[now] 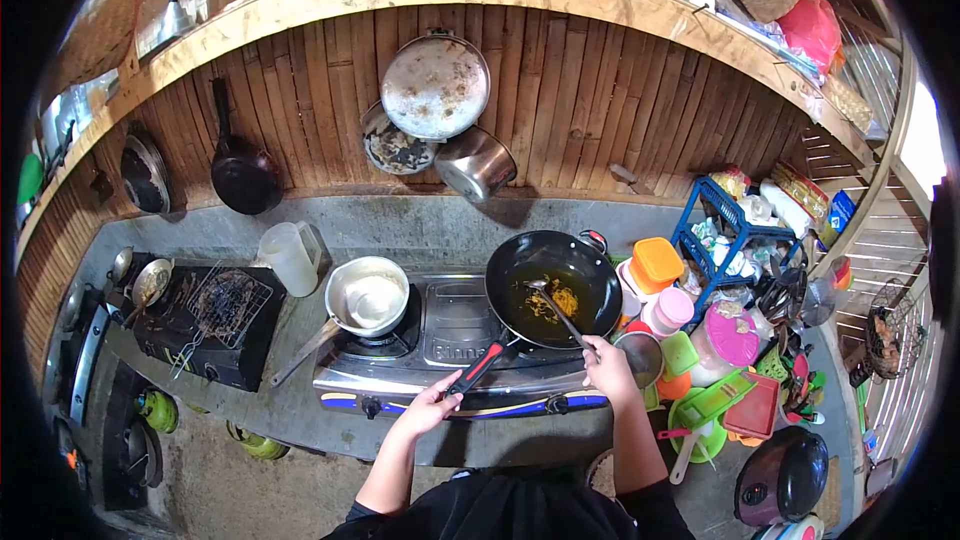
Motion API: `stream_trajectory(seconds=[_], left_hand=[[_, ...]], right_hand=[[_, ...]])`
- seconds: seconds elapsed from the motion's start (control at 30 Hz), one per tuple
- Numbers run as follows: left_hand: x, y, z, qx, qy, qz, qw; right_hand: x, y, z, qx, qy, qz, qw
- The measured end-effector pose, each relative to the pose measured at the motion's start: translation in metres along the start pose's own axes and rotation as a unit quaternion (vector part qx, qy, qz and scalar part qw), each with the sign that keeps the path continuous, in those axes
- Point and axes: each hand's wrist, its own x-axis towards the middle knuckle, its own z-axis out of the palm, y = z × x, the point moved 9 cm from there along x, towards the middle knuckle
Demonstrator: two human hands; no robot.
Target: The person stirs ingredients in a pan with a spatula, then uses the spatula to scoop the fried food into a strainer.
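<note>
A black frying pan [505,275] sits on the right burner of the gas stove [455,325], its red-and-black handle pointing down and left toward me. My left hand [432,410] is closed around the end of that handle. In the pan, yellow-orange shreds [562,302] lie in a little oil. My right hand [610,372] grips a metal cooking spoon [565,318], whose head rests in the pan beside the shreds. On the left burner stands a light saucepan [370,298], its long handle toward the lower left; neither hand touches it.
A clear plastic jug [290,258] stands left of the saucepan, near a black stove with a grill rack [232,305]. Colourful plastic containers [657,265] crowd close to the frying pan's right side. A rice cooker [780,475] is at lower right. Pots [435,85] hang on the bamboo wall.
</note>
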Motion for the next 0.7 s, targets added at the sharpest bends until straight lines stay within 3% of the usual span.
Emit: stream_trajectory(seconds=[0.13, 0.33, 0.4, 0.47, 0.57, 0.7], left_hand=[[-0.001, 0.006, 0.001, 0.024, -0.004, 0.024, 0.999], [0.002, 0.004, 0.000, 0.047, -0.007, 0.034, 0.998], [0.002, 0.006, 0.000, 0.056, -0.008, 0.043, 0.997], [0.000, 0.008, 0.000, 0.048, -0.001, 0.032, 0.998], [0.001, 0.007, 0.001, 0.022, -0.006, 0.037, 0.999], [-0.002, 0.012, 0.003, 0.020, -0.005, 0.031, 0.999]], right_hand=[[0.002, 0.002, -0.004, -0.048, 0.023, 0.011, 0.998], [-0.022, 0.008, -0.026, -0.062, 0.043, -0.048, 0.996], [-0.039, 0.003, -0.032, -0.061, -0.006, -0.016, 0.998], [-0.046, 0.008, -0.043, -0.090, -0.002, -0.041, 0.995], [-0.069, -0.025, -0.069, -0.145, 0.024, -0.065, 0.987], [-0.087, -0.043, -0.090, -0.171, -0.019, 0.022, 0.985]])
